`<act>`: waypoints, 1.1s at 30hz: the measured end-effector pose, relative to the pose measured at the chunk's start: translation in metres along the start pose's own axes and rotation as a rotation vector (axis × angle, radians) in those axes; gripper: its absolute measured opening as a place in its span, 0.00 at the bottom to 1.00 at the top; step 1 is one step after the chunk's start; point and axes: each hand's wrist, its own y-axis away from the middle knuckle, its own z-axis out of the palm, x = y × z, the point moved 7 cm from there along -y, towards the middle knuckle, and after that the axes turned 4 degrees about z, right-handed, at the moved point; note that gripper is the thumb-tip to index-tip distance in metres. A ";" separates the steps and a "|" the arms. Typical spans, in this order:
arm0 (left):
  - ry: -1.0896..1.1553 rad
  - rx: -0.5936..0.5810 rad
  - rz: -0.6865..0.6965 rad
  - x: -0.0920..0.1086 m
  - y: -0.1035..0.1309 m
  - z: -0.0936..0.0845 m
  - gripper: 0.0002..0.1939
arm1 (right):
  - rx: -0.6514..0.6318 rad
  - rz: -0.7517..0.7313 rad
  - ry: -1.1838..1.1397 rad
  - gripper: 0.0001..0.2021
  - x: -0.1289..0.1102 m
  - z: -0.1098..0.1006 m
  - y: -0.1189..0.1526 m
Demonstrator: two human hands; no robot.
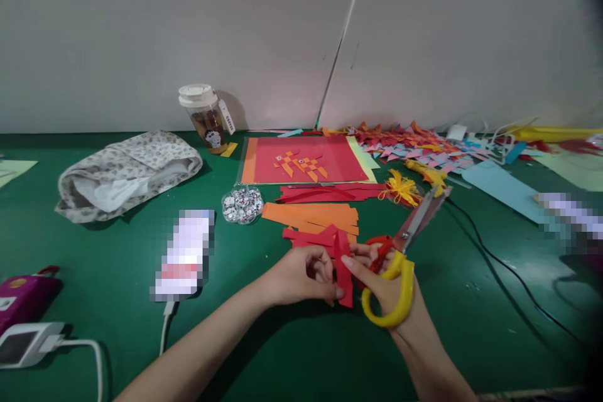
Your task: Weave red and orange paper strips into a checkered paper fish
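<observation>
Between my two hands is a red paper strip (pixel 345 270), held upright above the green table. My left hand (pixel 301 276) pinches its lower end between thumb and fingers. The thumb of my right hand (pixel 377 276) presses the strip's middle, and scissors (pixel 402 282) with yellow and red handles hang on that same hand, blades pointing up and to the right. Just beyond the hands lie red strips (pixel 306 237) over a fan of orange strips (pixel 320 217). Farther back, two woven orange-and-red paper fish (pixel 301 163) rest on a red sheet (pixel 339 147).
A bag of googly eyes (pixel 242 205), a phone (pixel 183 254) and a patterned cloth bag (pixel 132 176) are on the left. Behind stands a lidded cup (pixel 207 119). Paper scraps (pixel 414 141), yellow tassels (pixel 402 188) and a black cable (pixel 499 276) lie on the right.
</observation>
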 end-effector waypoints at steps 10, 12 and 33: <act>-0.054 0.025 -0.010 -0.003 0.000 -0.001 0.15 | 0.113 -0.101 -0.004 0.23 0.001 -0.012 -0.003; -0.055 0.016 -0.013 -0.003 0.000 0.000 0.15 | 0.109 -0.121 0.021 0.22 0.002 -0.012 -0.002; -0.084 0.058 0.027 -0.004 0.000 -0.003 0.16 | 0.101 -0.175 0.094 0.21 -0.008 -0.007 0.002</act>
